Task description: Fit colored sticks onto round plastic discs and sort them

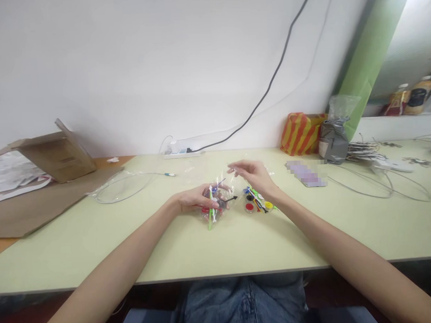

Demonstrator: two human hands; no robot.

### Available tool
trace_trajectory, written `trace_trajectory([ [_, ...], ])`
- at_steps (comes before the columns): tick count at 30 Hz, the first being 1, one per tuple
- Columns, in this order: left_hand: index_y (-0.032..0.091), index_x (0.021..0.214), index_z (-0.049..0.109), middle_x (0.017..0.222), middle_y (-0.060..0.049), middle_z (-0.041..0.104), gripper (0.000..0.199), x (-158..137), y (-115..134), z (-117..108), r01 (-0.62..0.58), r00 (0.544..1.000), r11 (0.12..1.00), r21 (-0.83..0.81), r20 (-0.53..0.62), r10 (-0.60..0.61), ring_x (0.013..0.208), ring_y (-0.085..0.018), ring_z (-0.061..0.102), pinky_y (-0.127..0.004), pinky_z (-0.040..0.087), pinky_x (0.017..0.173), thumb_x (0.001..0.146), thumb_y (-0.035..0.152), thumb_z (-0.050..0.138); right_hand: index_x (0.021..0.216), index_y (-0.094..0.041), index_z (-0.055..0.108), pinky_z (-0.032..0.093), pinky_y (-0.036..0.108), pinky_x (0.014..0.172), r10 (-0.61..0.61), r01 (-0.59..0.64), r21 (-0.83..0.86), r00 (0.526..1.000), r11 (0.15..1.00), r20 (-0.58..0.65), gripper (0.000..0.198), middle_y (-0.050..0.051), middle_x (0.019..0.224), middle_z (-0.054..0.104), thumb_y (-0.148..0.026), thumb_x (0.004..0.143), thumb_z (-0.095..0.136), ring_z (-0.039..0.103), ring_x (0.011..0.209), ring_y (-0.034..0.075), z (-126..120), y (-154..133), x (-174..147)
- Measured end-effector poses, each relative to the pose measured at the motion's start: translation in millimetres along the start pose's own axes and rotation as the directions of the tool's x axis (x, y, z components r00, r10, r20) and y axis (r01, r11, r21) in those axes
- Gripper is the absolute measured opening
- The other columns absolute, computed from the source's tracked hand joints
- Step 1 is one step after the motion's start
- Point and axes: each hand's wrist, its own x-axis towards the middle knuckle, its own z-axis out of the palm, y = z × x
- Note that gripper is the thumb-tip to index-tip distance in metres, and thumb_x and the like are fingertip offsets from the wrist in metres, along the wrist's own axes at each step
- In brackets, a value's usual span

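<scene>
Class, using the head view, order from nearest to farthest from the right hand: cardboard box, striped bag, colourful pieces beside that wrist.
1. Colourful pieces: just below the right hand.
2. Striped bag: back right, near the wall.
3. Cardboard box: far left.

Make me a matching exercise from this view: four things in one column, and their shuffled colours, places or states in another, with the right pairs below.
Things:
1. Left hand
2. Striped bag
3. Power strip
4. Cardboard box

Descriptions:
A. Brown, toward the left end of the table
B. White, with a black cord running to it
C. Holding a clear bag of small parts
D. Red and yellow

Pairs: 1-C, 2-D, 3-B, 4-A
</scene>
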Motion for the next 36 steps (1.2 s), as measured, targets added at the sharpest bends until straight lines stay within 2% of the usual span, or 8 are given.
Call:
trace_trajectory([
  [4,0.018,0.129,0.059,0.112,-0.019,0.074,0.056,1,0,-5,-0.016,0.998,1.0,0.008,-0.063,0.016,0.088,-0.026,0.075,-0.037,0.057,0.078,0.079,0.026,0.083,0.089,-0.017,0.076,0.05,0.032,0.075,-0.019,-0.012,-0.161,0.981,0.987,-0.194,0.029,0.006,0.088,0.075,-0.018,0.082,0.047,0.065,0.079,0.019,-13,16,7],
  [10,0.016,0.115,0.065,0.11,-0.018,0.075,0.05,6,5,-7,-0.184,0.902,0.974,0.13,-0.373,0.22,0.082,-0.024,0.075,-0.031,0.057,0.072,0.072,0.026,0.088,0.082,-0.02,0.076,0.047,0.035,0.081,-0.02,-0.051,-0.5,0.991,0.864,-0.134,0.027,0.007,0.095,0.072,-0.017,0.082,0.049,0.062,0.084,0.021,-24,27,9],
  [14,0.018,0.117,0.064,0.11,-0.015,0.075,0.053,11,2,-7,-0.265,0.816,0.957,0.122,-0.5,0.29,0.094,-0.026,0.075,-0.029,0.057,0.072,0.072,0.031,0.089,0.111,-0.02,0.075,0.048,0.036,0.088,0.003,-0.028,-0.375,0.998,0.927,-0.068,0.031,0.009,0.112,0.073,-0.035,0.095,0.052,0.065,0.099,0.023,-17,18,6],
  [18,0.021,0.132,0.061,0.138,-0.02,0.063,0.053,13,2,-1,-0.325,0.872,0.946,-0.012,-0.392,0.294,0.115,-0.033,0.068,-0.038,0.06,0.08,0.086,0.043,0.076,0.133,-0.019,0.064,0.048,0.037,0.092,0.057,-0.067,-0.228,0.997,0.971,-0.051,0.052,0.011,0.116,0.073,-0.051,0.093,0.06,0.066,0.106,0.023,-8,6,1],
  [23,0.026,0.139,0.059,0.145,-0.015,0.059,0.052,13,9,6,-0.309,0.897,0.95,-0.046,-0.345,0.276,0.113,-0.034,0.069,-0.04,0.06,0.078,0.094,0.051,0.063,0.104,-0.017,0.073,0.049,0.034,0.085,0.098,-0.098,-0.134,0.995,0.986,-0.008,0.034,0.008,0.098,0.075,-0.046,0.086,0.07,0.067,0.095,0.022,1,1,-1],
  [27,0.02,0.132,0.065,0.138,-0.016,0.065,0.048,15,8,6,-0.29,0.904,0.956,-0.04,-0.34,0.26,0.117,-0.033,0.067,-0.04,0.055,0.092,0.096,0.051,0.059,0.079,-0.018,0.067,0.048,0.031,0.078,0.115,-0.115,-0.049,0.993,0.992,-0.009,0.028,0.003,0.083,0.07,-0.045,0.083,0.07,0.063,0.081,0.018,4,4,-1],
  [32,0.012,0.121,0.07,0.123,-0.02,0.072,0.05,16,7,1,-0.371,0.817,0.928,0.034,-0.464,0.344,0.116,-0.036,0.067,-0.046,0.05,0.098,0.096,0.053,0.057,0.084,-0.018,0.064,0.047,0.03,0.072,0.147,-0.151,0.055,0.987,0.987,0.071,0.023,0.003,0.081,0.068,-0.041,0.084,0.069,0.063,0.078,0.017,8,5,-1],
  [36,0.015,0.126,0.069,0.131,-0.017,0.068,0.057,11,18,5,-0.411,0.796,0.908,0.082,-0.453,0.401,0.119,-0.035,0.065,-0.046,0.047,0.099,0.1,0.057,0.041,0.1,-0.019,0.069,0.049,0.033,0.08,0.11,-0.129,0.116,0.981,0.985,0.158,0.029,0.006,0.094,0.074,-0.046,0.089,0.065,0.067,0.089,0.02,12,0,-4],
])
